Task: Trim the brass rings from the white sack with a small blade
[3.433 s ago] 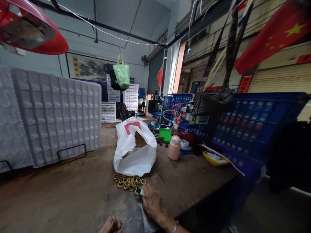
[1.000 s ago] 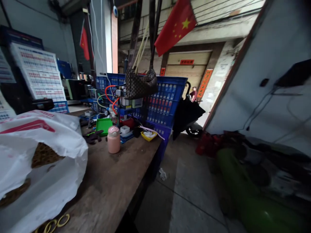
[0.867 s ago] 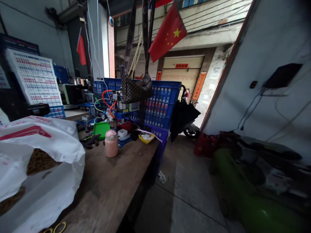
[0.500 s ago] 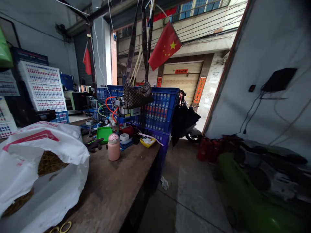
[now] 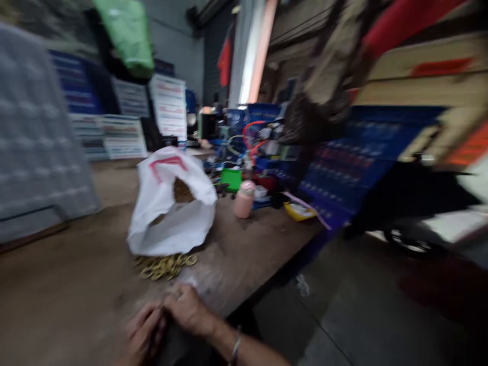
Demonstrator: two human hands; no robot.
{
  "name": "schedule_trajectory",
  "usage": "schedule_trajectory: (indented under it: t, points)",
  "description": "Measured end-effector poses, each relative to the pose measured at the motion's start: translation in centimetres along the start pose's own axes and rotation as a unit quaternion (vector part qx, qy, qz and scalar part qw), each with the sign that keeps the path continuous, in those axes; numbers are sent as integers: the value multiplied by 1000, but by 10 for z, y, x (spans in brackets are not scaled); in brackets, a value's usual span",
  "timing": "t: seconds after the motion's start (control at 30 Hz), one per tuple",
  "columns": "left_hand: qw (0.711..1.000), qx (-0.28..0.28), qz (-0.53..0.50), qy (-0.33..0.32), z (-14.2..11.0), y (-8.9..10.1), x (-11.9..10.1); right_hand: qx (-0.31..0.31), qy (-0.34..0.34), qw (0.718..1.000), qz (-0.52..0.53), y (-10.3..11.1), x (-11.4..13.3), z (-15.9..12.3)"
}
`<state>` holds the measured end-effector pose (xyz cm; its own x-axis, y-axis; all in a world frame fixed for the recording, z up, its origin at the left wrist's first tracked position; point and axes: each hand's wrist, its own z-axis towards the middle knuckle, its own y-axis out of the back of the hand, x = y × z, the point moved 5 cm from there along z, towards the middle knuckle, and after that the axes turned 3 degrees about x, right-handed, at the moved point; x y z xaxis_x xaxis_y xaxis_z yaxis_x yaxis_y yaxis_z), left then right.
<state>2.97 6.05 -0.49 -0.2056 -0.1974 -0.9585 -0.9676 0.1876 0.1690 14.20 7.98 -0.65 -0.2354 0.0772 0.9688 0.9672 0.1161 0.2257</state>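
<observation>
My left hand [image 5: 144,330] and my right hand [image 5: 187,309] are close together at the table's front edge. Both have curled, closed fingers, and motion blur hides what lies between them, if anything. A wristband [image 5: 236,348] circles my right wrist. Just beyond the hands lies a small heap of brass-coloured rings [image 5: 163,267] on the brown table [image 5: 244,249]. Behind that heap, a white plastic bag [image 5: 198,216] with red print gapes through tears, showing more brownish-gold contents inside.
A pink bottle [image 5: 244,201] stands on the table near a green tray [image 5: 231,180] and a yellow tray [image 5: 299,211]. Stacked blue crates [image 5: 351,157] rise behind. A grey ribbed panel [image 5: 41,137] stands at the left. The table's right edge drops to the floor.
The view has swung left and down, so the bag now sits nearer the middle. Both my hands and the ring heap have come into sight; the green machine at right has left it.
</observation>
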Motion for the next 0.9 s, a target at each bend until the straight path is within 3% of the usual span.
schedule_trajectory:
  t: [0.13, 0.33, 0.67, 0.77, 0.9]
  points:
    - [990, 22, -108, 83, 0, -1, 21, 23, 12, 999, -28, 1, 3, 5]
    - [986, 25, -145, 74, -11, -4, 8, 49, 31, 994, -87, 0, 5, 4]
    - [980, 26, -183, 76, -11, -2, 10, 65, 5, 997, -35, 3, 4, 5]
    - [979, 13, -189, 74, -12, -2, 11, 39, 40, 991, -125, 8, 2, 2]
    - [980, 7, -188, 69, -12, -2, 13, 78, 113, 935, -326, 4, 6, -10]
